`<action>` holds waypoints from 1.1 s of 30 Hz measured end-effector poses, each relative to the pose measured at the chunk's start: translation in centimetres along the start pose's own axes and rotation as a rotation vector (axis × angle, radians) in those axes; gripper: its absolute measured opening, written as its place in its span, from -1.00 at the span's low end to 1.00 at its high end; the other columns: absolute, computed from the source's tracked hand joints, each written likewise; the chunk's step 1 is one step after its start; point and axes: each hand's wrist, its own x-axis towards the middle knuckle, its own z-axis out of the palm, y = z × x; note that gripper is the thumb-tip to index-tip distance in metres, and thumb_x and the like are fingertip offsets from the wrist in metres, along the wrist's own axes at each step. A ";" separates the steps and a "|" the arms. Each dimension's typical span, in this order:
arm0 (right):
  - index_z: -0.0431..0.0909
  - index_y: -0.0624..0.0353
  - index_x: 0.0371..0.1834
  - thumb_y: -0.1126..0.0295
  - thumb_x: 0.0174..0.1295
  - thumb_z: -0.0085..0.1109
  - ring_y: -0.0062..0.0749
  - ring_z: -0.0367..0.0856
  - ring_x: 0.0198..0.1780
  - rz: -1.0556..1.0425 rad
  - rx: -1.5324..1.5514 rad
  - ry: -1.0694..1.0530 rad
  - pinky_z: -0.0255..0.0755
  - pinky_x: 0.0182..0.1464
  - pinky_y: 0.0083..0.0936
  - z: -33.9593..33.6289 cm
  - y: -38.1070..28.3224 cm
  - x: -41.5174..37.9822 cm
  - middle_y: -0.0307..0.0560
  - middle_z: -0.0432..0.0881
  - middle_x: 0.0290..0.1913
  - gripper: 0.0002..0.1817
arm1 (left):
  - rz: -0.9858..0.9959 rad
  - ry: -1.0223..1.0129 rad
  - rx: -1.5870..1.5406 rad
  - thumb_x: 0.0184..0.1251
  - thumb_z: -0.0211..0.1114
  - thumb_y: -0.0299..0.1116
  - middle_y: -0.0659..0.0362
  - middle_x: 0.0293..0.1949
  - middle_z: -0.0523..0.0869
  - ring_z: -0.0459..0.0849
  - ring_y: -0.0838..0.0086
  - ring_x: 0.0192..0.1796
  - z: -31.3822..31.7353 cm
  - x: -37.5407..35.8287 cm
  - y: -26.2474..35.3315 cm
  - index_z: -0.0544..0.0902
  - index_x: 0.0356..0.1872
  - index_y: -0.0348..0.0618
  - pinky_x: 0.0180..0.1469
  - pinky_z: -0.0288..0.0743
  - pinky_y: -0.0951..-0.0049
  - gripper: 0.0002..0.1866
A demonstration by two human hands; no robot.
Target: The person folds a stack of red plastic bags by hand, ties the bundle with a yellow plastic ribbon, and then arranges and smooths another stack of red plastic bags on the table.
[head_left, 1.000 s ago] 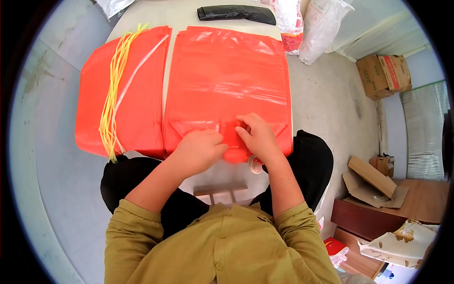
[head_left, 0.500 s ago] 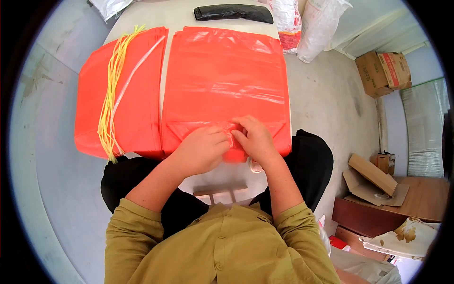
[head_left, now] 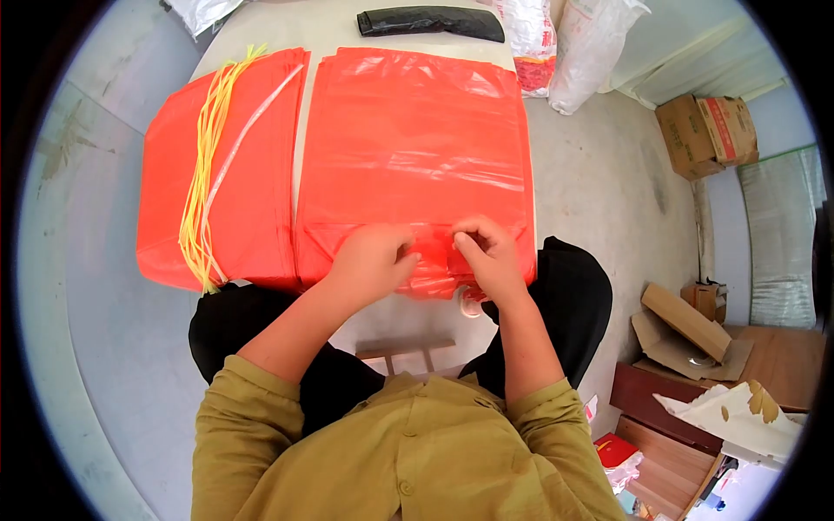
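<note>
In front of me lies a stack of red plastic bags (head_left: 417,148), with a folded flap along its near edge. My left hand (head_left: 372,262) is over the flap's left part, its thumb and fingers curled together on the red film. A little to the right, my right hand (head_left: 493,256) pinches the film between thumb and forefinger. Crumpled red film shows between the two hands and hangs at the table's near edge. Just below my right hand is a small white roll (head_left: 470,302).
On the left, a second red stack (head_left: 161,200) carries yellow strips (head_left: 205,165) and one whitish strip (head_left: 252,135). A black folded bundle (head_left: 430,23) lies at the table's far end. White sacks (head_left: 595,52) stand beyond it; cardboard boxes (head_left: 705,135) sit at right.
My hands have drawn apart, the right one moving right and the left slightly left. More red film shows between them.
</note>
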 end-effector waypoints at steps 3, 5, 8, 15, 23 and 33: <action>0.74 0.28 -0.08 0.54 0.30 0.32 -0.39 0.65 -0.01 -0.130 -0.161 -0.209 0.54 0.09 -0.43 -1.4 -0.3 -0.7 -0.11 0.74 -0.07 -0.84 | 0.062 0.079 0.051 0.24 0.44 -0.39 -0.06 -0.45 0.64 0.68 0.02 -0.35 0.8 0.5 -1.0 0.58 -0.36 -0.24 -0.29 0.52 0.09 -0.81; 0.74 0.29 -0.12 0.51 0.23 0.41 -0.26 0.66 0.04 -0.325 -0.309 -0.285 0.55 0.13 -0.36 -0.8 -1.2 -1.1 -0.04 0.76 0.00 -0.82 | 0.056 0.087 0.082 0.24 0.45 -0.39 -0.03 -0.44 0.64 0.70 0.03 -0.33 1.0 0.7 -1.1 0.58 -0.35 -0.23 -0.28 0.53 0.09 -0.80; 0.75 0.30 -0.08 0.54 0.15 0.42 -0.04 0.63 0.16 -0.415 -0.464 -0.287 0.54 0.22 -0.22 -0.4 -0.9 -0.8 0.02 0.75 0.09 -0.75 | 0.067 0.134 0.120 0.24 0.45 -0.41 0.00 -0.33 0.67 0.71 0.05 -0.25 1.6 1.0 -1.5 0.60 -0.33 -0.22 -0.23 0.56 0.11 -0.83; 0.72 0.29 0.05 0.54 0.07 0.43 0.04 0.59 0.24 -0.474 -0.641 -0.263 0.52 0.28 -0.17 -0.6 -0.4 -0.6 0.03 0.72 0.18 -0.59 | -0.015 0.025 -0.040 0.20 0.46 -0.46 0.01 0.01 0.66 0.68 0.10 -0.05 0.6 0.9 -1.4 0.72 0.00 -0.15 -0.04 0.61 0.17 -0.68; 0.70 0.30 0.07 0.56 -0.04 0.35 0.02 0.65 0.15 -0.600 -0.829 -0.274 0.57 0.22 -0.14 -0.2 -1.5 0.3 0.04 0.72 0.17 -0.51 | 0.463 0.037 0.371 0.02 0.47 -0.42 0.03 0.11 0.68 0.64 0.13 0.05 -1.3 -0.3 -2.2 0.74 0.12 -0.21 0.09 0.60 0.16 -0.48; 0.69 0.32 0.07 0.58 -0.03 0.29 -0.02 0.64 0.14 -0.678 -0.942 -0.203 0.58 0.21 -0.17 0.3 -0.9 0.6 -0.01 0.73 0.17 -0.52 | 0.482 0.050 0.427 -0.01 0.33 -0.52 0.01 0.08 0.73 0.66 0.14 -0.05 -1.3 0.3 -2.6 0.73 0.08 -0.29 0.03 0.62 0.19 -0.50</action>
